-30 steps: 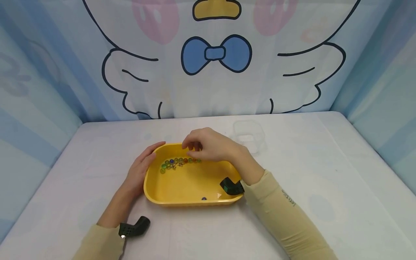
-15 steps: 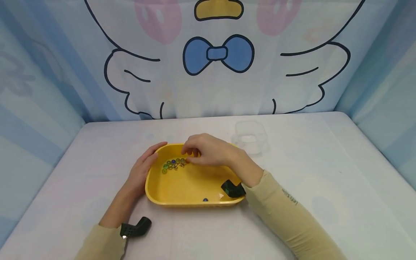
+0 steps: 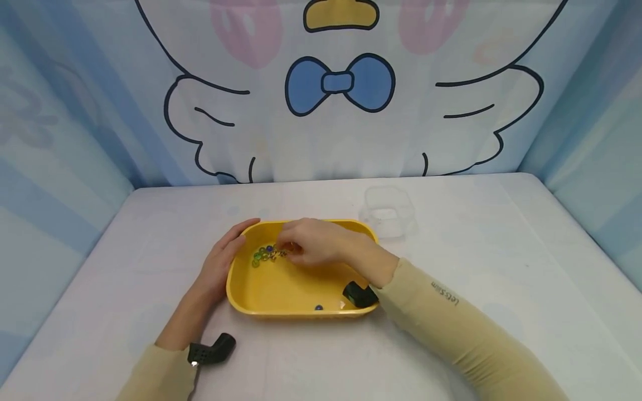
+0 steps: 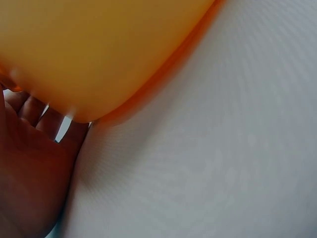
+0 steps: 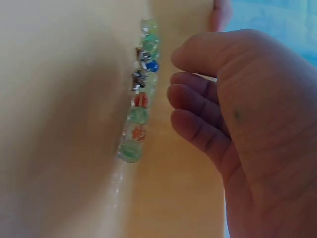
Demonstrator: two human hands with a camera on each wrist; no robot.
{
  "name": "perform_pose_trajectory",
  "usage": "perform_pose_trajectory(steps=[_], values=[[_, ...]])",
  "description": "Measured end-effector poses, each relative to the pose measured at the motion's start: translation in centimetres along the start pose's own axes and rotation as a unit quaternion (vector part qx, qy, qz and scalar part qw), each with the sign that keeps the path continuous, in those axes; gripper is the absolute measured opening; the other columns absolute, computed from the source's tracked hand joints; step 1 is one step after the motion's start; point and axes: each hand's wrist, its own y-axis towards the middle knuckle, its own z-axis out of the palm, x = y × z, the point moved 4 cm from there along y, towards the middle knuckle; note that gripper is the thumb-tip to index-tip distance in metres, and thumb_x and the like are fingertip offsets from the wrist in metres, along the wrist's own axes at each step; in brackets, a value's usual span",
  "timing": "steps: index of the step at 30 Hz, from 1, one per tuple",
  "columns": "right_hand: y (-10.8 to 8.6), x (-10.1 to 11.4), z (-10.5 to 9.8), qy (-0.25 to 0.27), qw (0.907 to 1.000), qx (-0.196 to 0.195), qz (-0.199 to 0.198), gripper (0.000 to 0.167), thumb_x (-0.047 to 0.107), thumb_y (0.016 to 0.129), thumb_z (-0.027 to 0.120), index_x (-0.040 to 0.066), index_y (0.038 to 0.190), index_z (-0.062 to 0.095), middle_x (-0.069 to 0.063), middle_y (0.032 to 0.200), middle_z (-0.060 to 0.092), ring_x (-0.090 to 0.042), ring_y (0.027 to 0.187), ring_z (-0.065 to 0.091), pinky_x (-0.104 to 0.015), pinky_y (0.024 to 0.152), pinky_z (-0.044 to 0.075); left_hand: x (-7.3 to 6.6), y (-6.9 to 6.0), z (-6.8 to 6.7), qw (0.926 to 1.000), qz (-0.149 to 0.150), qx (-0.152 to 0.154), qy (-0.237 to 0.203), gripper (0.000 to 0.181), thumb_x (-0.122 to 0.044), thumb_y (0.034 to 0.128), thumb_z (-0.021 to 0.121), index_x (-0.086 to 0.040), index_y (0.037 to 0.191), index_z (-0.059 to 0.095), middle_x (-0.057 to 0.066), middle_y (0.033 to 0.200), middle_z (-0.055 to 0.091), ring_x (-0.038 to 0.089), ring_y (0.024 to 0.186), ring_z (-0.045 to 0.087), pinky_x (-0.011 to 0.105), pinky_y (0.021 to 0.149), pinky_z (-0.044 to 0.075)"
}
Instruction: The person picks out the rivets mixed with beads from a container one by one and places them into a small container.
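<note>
The yellow tray (image 3: 301, 284) holds a row of glass beads (image 3: 257, 257), mostly green with some blue and red, beside small metallic charms. At the tray's left side, the left hand (image 3: 215, 267) rests with extended fingers along the outer wall and the thumb by the rim. Over the tray's back part, the right hand (image 3: 321, 242) reaches the right end of the row. In the right wrist view, its thumb and bent fingers stand apart beside the beads (image 5: 138, 116), with nothing seen between them. A lone blue bead (image 3: 319, 307) lies near the tray's front wall.
A clear plastic container (image 3: 388, 209) stands behind the tray, to its right. A small pale piece (image 3: 342, 304) lies by the front wall. Patterned curtains (image 3: 341, 139) hang behind and beside the white-covered table (image 3: 481, 239).
The right hand has moved lower and slightly left along the bead row, now covering its right part. The left hand keeps its place on the tray. The whole scene has shifted slightly right in view.
</note>
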Motion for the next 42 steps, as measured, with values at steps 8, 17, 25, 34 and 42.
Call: perform_pose_trajectory(steps=[8, 17, 25, 34, 42], values=[[0.5, -0.4, 1.0, -0.045, 0.9985, 0.024, 0.02, 0.024, 0.009, 0.098, 0.061, 0.009, 0.12, 0.071, 0.0, 0.11, 0.062, -0.012, 0.092, 0.055, -0.018, 0.086, 0.047, 0.0, 0.1, 0.1, 0.9999, 0.012, 0.006, -0.002, 0.046, -0.031, 0.111, 0.032, -0.018, 0.155, 0.04, 0.001, 0.157, 0.039, 0.019, 0.141, 0.036, 0.012, 0.106, 0.033], [0.8, -0.3, 1.4, -0.068, 0.9968, 0.039, 0.02, 0.023, 0.011, 0.1, 0.061, 0.008, 0.12, 0.07, -0.002, 0.111, 0.063, -0.014, 0.096, 0.056, -0.021, 0.091, 0.048, 0.0, 0.2, 0.0, 0.9999, 0.012, 0.004, -0.003, 0.046, -0.032, 0.111, 0.033, -0.018, 0.155, 0.04, 0.001, 0.157, 0.039, 0.018, 0.141, 0.036, 0.013, 0.106, 0.032], [1.1, -0.1, 1.7, -0.082, 0.9947, 0.06, 0.015, 0.016, 0.013, 0.101, 0.061, 0.01, 0.114, 0.069, 0.0, 0.103, 0.059, -0.013, 0.091, 0.054, -0.02, 0.084, 0.046, 0.2, 0.2, 0.0, 0.9999, 0.014, 0.004, -0.006, 0.046, -0.031, 0.1111, 0.032, -0.017, 0.155, 0.04, 0.001, 0.157, 0.039, 0.018, 0.141, 0.036, 0.012, 0.106, 0.032], [1.3, 0.0, 1.9, -0.091, 0.9925, 0.08, 0.017, 0.012, 0.013, 0.102, 0.061, 0.011, 0.111, 0.069, 0.001, 0.103, 0.059, -0.012, 0.091, 0.054, -0.019, 0.082, 0.046, 0.1, 0.1, 0.1, 0.9999, 0.011, 0.002, -0.009, 0.046, -0.032, 0.111, 0.033, -0.019, 0.155, 0.04, 0.0, 0.157, 0.039, 0.018, 0.141, 0.036, 0.013, 0.107, 0.033], [1.5, 0.0, 2.1, -0.098, 0.9908, 0.091, 0.022, 0.01, 0.013, 0.103, 0.059, 0.012, 0.106, 0.068, 0.002, 0.096, 0.057, -0.012, 0.086, 0.054, -0.018, 0.077, 0.045, 0.1, 0.1, 0.1, 0.9999, 0.01, 0.002, -0.007, 0.046, -0.032, 0.1111, 0.033, -0.018, 0.155, 0.04, 0.001, 0.157, 0.038, 0.018, 0.14, 0.037, 0.013, 0.106, 0.033]])
